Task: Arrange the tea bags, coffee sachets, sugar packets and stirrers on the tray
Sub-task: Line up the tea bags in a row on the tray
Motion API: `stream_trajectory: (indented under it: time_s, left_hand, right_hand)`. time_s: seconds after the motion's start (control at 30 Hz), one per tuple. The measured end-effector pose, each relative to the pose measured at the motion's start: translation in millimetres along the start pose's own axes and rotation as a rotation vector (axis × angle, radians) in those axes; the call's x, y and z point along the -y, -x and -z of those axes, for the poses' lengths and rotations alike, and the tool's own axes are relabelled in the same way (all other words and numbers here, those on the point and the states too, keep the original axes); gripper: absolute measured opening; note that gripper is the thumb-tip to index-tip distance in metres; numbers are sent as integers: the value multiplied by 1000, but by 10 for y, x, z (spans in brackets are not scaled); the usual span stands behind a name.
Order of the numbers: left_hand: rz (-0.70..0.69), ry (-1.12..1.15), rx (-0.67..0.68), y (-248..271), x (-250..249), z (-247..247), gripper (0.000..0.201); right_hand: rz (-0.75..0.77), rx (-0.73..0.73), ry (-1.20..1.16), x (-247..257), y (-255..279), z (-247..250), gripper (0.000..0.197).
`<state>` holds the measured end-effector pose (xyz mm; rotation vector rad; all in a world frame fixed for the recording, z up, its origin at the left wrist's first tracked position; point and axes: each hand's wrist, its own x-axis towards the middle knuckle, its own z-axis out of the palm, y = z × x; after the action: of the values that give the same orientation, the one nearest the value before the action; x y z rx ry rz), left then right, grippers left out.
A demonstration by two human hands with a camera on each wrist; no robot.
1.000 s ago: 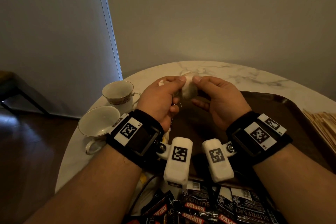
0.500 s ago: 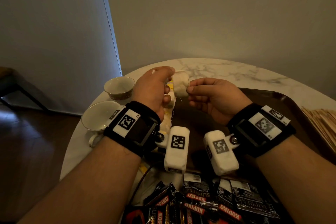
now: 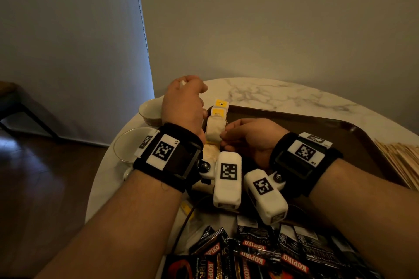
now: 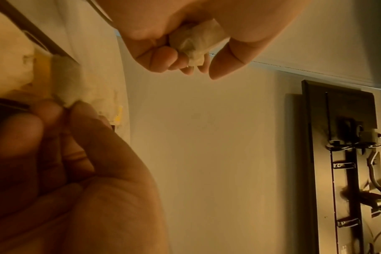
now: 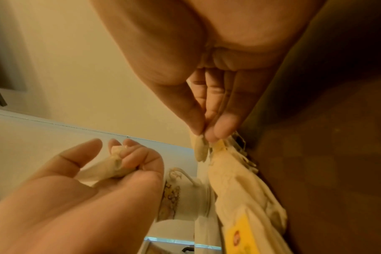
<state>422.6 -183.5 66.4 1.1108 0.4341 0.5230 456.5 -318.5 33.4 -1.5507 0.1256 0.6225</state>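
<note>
Marble-topped and round, the table [image 3: 283, 93] sits against a plain grey wall, and your dark brown tray [image 3: 317, 129] lies across it. Your right hand [image 3: 254, 138] pinches the corner of a tea bag [image 3: 214, 129] between thumb and forefinger at the tray's near-left edge; the right wrist view shows those fingertips [image 5: 220, 130] closed on the paper. That bag lies in line with two yellow-tagged tea bags [image 3: 220, 106] just beyond it, along the tray's left rim. Your left hand [image 3: 183, 106] is raised above the two teacups [image 3: 150, 111], its fingers curled around a second, crumpled tea bag [image 4: 196, 39] held in the palm, thumb standing free of it. More pale tea bags [image 3: 209, 154] lie under your left wrist, partly hidden by the wrist camera. Black Kopiko coffee sachets [image 3: 272, 253] are heaped at the table's near edge, in front of both forearms. Wooden stirrers [image 3: 403, 158] lie in a loose bundle just off the tray's right side.
</note>
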Motion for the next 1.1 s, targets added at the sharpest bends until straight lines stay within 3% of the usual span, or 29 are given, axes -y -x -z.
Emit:
stream_trajectory:
  time_s: [0.33, 0.5, 0.57, 0.67, 0.83, 0.97, 1.1]
  left_hand:
    - [59, -19, 40, 10, -2, -11, 16]
    - [108, 3, 91, 16, 48, -22, 11]
    - [139, 34, 140, 11, 67, -25, 14]
    - [197, 98, 278, 18, 102, -22, 25]
    - [254, 66, 450, 125, 137, -68, 17]
    - [303, 6, 551, 198, 172, -72, 29]
    - [296, -41, 560, 225, 182, -78, 46]
  right_hand:
    - [-30, 40, -4, -88, -67, -36, 14]
    - [-66, 24, 63, -45, -14, -49, 4]
    - [-55, 12, 78, -23, 7, -21, 10]
    - [53, -42, -14, 18, 14, 131, 28]
    - [244, 1, -188, 88, 143, 486, 18]
    - [340, 69, -116, 24, 186, 528, 18]
    - [413, 85, -8, -18, 200, 496, 40]
